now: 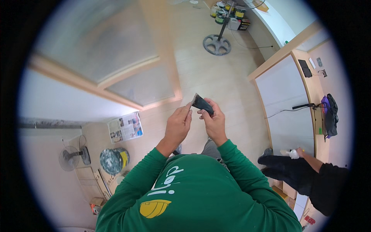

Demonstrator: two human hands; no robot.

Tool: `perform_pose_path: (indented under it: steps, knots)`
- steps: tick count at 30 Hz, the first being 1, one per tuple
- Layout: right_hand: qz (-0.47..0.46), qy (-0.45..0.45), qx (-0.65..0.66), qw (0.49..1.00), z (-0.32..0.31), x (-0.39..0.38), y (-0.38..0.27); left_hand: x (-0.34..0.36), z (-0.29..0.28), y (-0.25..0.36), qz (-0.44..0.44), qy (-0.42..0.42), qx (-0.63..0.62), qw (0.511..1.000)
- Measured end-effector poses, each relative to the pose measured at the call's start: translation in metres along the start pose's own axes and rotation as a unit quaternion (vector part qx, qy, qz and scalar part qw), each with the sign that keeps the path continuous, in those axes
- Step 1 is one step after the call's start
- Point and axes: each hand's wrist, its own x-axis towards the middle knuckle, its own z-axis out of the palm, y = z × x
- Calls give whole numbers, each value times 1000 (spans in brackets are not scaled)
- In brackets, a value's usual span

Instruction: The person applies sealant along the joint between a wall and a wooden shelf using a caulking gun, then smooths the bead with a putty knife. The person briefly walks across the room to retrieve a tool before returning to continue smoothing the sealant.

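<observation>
In front of my chest, my right hand (214, 120) grips a dark, flared putty knife (203, 104) between thumb and fingers. Its wider end points up and to the left, with pale residue along the edge. My left hand (178, 124) is closed, fingers pressed together and pointing upward. Its fingertips meet the putty knife's left edge. A thin strip shows at these fingertips; whether it is a separate blade I cannot make out. Both forearms are in green sleeves.
At left stand a framed glass door (139, 104), newspaper (125, 127), a smeared bucket (112, 161) and a fan (71, 156). Ahead are a round-based stand (217, 45) and several paint buckets (221, 16). A co-worker in dark clothes (297, 174) is beside the white panel (286, 104) at right.
</observation>
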Motion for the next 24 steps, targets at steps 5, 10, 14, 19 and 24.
perform_pose_path:
  steps: [5, 10, 14, 19, 24]
  knots:
    - [-83, 70, -99, 989, -62, 127, 32, 124, 113, -17, -21, -77, 40, 996]
    - [-37, 65, -58, 996, -141, 240, 25, 258, 165, -20, -256, -101, -76, 958]
    - [56, 111, 120, 985, -170, 364, 16, 350, 198, -29, -377, -32, -444, 812]
    - [183, 58, 404, 894, -124, 514, 27, 456, 225, -98, -321, 87, -530, 780]
    - [242, -75, 356, 899, -29, 652, 33, 591, 211, -195, -313, 72, -508, 799]
